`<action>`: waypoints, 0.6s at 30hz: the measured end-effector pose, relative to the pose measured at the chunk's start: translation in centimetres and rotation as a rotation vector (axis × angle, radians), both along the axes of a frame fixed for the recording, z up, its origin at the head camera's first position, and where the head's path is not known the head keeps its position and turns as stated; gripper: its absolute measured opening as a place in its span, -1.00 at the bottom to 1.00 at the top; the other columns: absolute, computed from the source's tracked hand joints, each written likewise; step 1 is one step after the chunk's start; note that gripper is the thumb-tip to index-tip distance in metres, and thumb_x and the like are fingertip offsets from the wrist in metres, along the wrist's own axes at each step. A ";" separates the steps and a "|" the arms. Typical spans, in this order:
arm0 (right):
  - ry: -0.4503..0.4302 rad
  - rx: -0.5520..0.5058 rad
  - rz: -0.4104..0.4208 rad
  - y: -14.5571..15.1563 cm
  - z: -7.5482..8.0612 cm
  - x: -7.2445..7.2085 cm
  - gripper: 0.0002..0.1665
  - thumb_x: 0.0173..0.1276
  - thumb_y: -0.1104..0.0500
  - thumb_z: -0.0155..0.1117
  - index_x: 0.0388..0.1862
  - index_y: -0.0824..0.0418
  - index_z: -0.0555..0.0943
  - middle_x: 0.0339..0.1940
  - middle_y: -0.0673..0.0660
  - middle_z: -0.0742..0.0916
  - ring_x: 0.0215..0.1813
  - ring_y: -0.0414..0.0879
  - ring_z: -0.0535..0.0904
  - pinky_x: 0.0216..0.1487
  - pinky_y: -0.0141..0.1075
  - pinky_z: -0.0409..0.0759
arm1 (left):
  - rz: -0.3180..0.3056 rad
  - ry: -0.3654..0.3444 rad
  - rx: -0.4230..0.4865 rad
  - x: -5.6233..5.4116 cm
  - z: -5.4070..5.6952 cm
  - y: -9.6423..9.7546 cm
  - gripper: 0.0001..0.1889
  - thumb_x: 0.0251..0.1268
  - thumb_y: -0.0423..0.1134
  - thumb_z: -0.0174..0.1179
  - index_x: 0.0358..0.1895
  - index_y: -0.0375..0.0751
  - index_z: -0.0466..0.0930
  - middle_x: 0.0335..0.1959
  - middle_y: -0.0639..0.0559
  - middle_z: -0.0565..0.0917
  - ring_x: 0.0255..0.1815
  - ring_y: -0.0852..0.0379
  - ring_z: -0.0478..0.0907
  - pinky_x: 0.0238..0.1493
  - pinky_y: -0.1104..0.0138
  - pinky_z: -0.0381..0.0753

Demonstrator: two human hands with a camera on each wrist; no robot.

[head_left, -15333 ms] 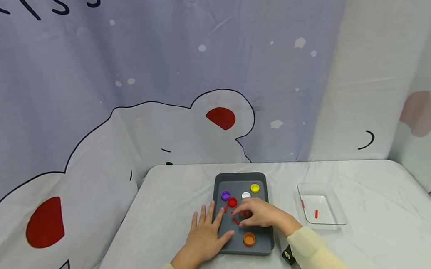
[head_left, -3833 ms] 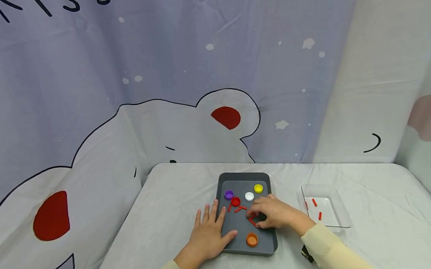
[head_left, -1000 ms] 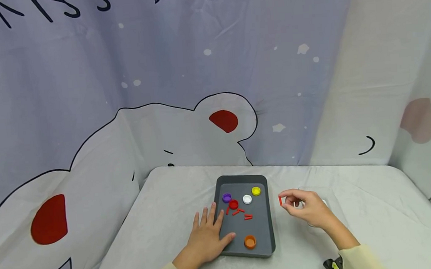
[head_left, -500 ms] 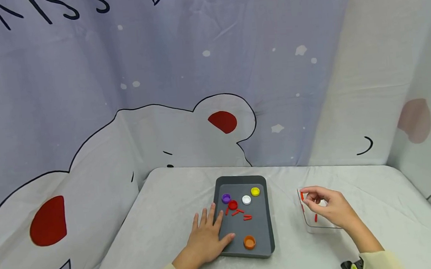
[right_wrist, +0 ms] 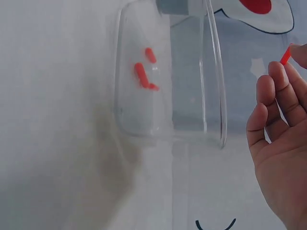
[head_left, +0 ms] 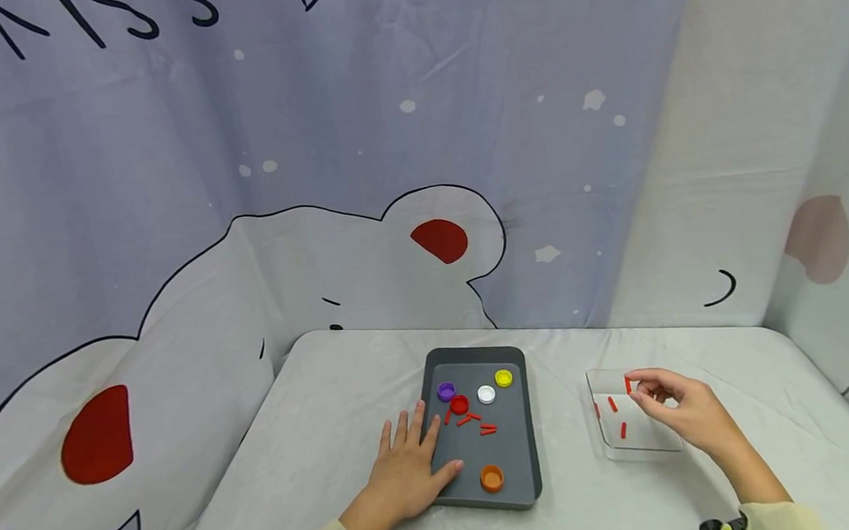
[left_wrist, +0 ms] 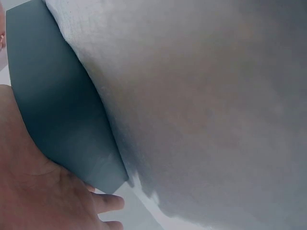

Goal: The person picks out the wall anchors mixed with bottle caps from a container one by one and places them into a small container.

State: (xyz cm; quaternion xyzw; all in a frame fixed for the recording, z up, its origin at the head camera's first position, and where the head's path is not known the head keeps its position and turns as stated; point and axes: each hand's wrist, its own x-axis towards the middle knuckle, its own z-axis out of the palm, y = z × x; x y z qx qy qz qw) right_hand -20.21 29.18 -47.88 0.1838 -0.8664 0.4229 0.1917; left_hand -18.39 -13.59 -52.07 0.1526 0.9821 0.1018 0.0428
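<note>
My right hand (head_left: 690,415) pinches a small red stick (head_left: 628,384) between thumb and forefinger, upright over the clear plastic box (head_left: 640,449). In the right wrist view that stick (right_wrist: 286,55) pokes out from the fingertips. A few more red sticks (head_left: 623,430) lie inside the box. My left hand (head_left: 403,470) rests with fingers spread on the left edge of the dark grey tray (head_left: 514,447). Several red sticks (head_left: 488,430) lie loose on that tray, around and below a red cap (head_left: 459,404).
Also on the tray are purple (head_left: 446,392), white (head_left: 486,394) and yellow caps (head_left: 503,378), plus an orange cap (head_left: 492,479) near its front. A white cloth (head_left: 359,384) covers the table, and a printed curtain (head_left: 356,138) hangs behind it.
From the tray my right hand has carried the red stick rightward to over the box. Compared with the oldest frame, another stick lies in the box. My left hand has stayed put.
</note>
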 end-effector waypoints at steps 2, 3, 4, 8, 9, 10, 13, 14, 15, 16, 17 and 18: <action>-0.008 -0.004 -0.015 0.5 -0.2 -0.1 -0.72 0.29 0.37 0.42 -0.01 0.29 0.71 -0.42 -0.14 0.68 -0.39 -0.31 0.56 -0.36 -0.46 0.45 | -0.001 0.001 -0.002 0.0 0.0 0.0 -0.09 0.40 0.48 -0.17 0.60 -0.08 0.18 0.67 -0.18 -0.06 0.63 -0.35 -0.08 0.53 -0.27 -0.18; -0.013 -0.007 -0.022 0.7 -0.3 -0.1 -0.73 0.29 0.37 0.42 -0.02 0.30 0.71 -0.42 -0.14 0.68 -0.39 -0.31 0.56 -0.36 -0.46 0.45 | -0.001 0.002 -0.001 0.0 0.0 0.0 -0.09 0.40 0.48 -0.16 0.60 -0.08 0.18 0.67 -0.18 -0.06 0.63 -0.36 -0.08 0.53 -0.27 -0.18; -0.016 -0.009 -0.028 0.9 -0.4 -0.1 -0.73 0.30 0.36 0.42 -0.02 0.30 0.71 -0.42 -0.14 0.68 -0.39 -0.31 0.56 -0.36 -0.45 0.45 | -0.002 0.004 -0.001 0.0 0.1 0.0 -0.09 0.40 0.48 -0.16 0.60 -0.08 0.18 0.67 -0.18 -0.06 0.63 -0.36 -0.07 0.53 -0.27 -0.18; -0.035 -0.002 -0.052 1.6 -0.6 -0.2 -0.76 0.33 0.32 0.41 -0.03 0.29 0.71 -0.41 -0.17 0.67 -0.39 -0.32 0.56 -0.37 -0.43 0.46 | -0.002 0.001 -0.003 0.0 0.1 0.0 -0.09 0.41 0.48 -0.16 0.60 -0.08 0.18 0.67 -0.18 -0.07 0.63 -0.35 -0.08 0.53 -0.26 -0.19; -0.040 0.001 -0.054 1.8 -0.7 -0.3 -0.76 0.33 0.31 0.41 -0.02 0.30 0.71 -0.41 -0.17 0.67 -0.39 -0.32 0.56 -0.37 -0.44 0.46 | -0.001 0.000 -0.003 0.0 0.1 0.0 -0.10 0.41 0.48 -0.16 0.60 -0.08 0.18 0.67 -0.18 -0.07 0.63 -0.35 -0.08 0.53 -0.26 -0.19; -0.044 0.004 -0.057 2.0 -0.7 -0.4 -0.76 0.34 0.31 0.40 -0.02 0.30 0.71 -0.41 -0.17 0.67 -0.39 -0.32 0.56 -0.37 -0.44 0.47 | -0.001 0.000 -0.003 0.0 0.1 0.0 -0.10 0.41 0.48 -0.16 0.60 -0.08 0.18 0.67 -0.18 -0.07 0.63 -0.35 -0.08 0.53 -0.26 -0.19; -0.056 0.005 -0.060 2.5 -0.9 -0.7 -0.74 0.34 0.31 0.40 0.00 0.31 0.70 -0.39 -0.18 0.67 -0.39 -0.33 0.56 -0.37 -0.45 0.47 | 0.000 -0.001 0.000 0.0 0.1 0.0 -0.10 0.41 0.47 -0.16 0.60 -0.08 0.18 0.67 -0.18 -0.07 0.63 -0.35 -0.09 0.53 -0.26 -0.19; -0.059 0.004 -0.061 2.7 -0.9 -0.8 -0.74 0.34 0.31 0.40 0.00 0.32 0.70 -0.39 -0.18 0.67 -0.39 -0.33 0.56 -0.38 -0.45 0.47 | -0.001 -0.002 0.000 0.0 0.1 0.0 -0.10 0.41 0.47 -0.16 0.60 -0.08 0.18 0.67 -0.18 -0.07 0.63 -0.36 -0.09 0.53 -0.26 -0.19; -0.063 0.000 -0.058 2.8 -0.9 -0.8 -0.73 0.34 0.32 0.40 0.00 0.33 0.70 -0.39 -0.18 0.67 -0.39 -0.33 0.56 -0.38 -0.45 0.46 | 0.000 -0.003 0.001 0.0 0.1 0.0 -0.10 0.41 0.47 -0.15 0.60 -0.08 0.18 0.67 -0.18 -0.07 0.63 -0.36 -0.09 0.53 -0.26 -0.20; -0.066 -0.003 -0.056 2.9 -0.9 -0.9 -0.73 0.33 0.32 0.40 0.01 0.34 0.69 -0.39 -0.17 0.68 -0.39 -0.33 0.56 -0.38 -0.45 0.47 | 0.000 -0.002 0.002 0.0 0.1 0.0 -0.10 0.41 0.47 -0.14 0.60 -0.09 0.19 0.67 -0.18 -0.06 0.63 -0.36 -0.08 0.53 -0.26 -0.19; -0.069 -0.005 -0.050 3.1 -0.9 -1.0 -0.72 0.33 0.33 0.40 0.01 0.36 0.69 -0.38 -0.17 0.68 -0.39 -0.33 0.56 -0.38 -0.45 0.47 | -0.001 -0.002 0.002 0.0 0.1 0.0 -0.10 0.41 0.46 -0.14 0.60 -0.09 0.19 0.67 -0.19 -0.06 0.63 -0.36 -0.09 0.53 -0.26 -0.19; -0.072 -0.006 -0.048 3.2 -0.9 -1.1 -0.72 0.34 0.33 0.40 0.01 0.36 0.69 -0.38 -0.17 0.68 -0.39 -0.33 0.56 -0.38 -0.45 0.47 | 0.000 -0.003 0.002 0.0 0.1 0.0 -0.11 0.41 0.46 -0.14 0.60 -0.09 0.19 0.67 -0.18 -0.06 0.63 -0.36 -0.09 0.53 -0.27 -0.19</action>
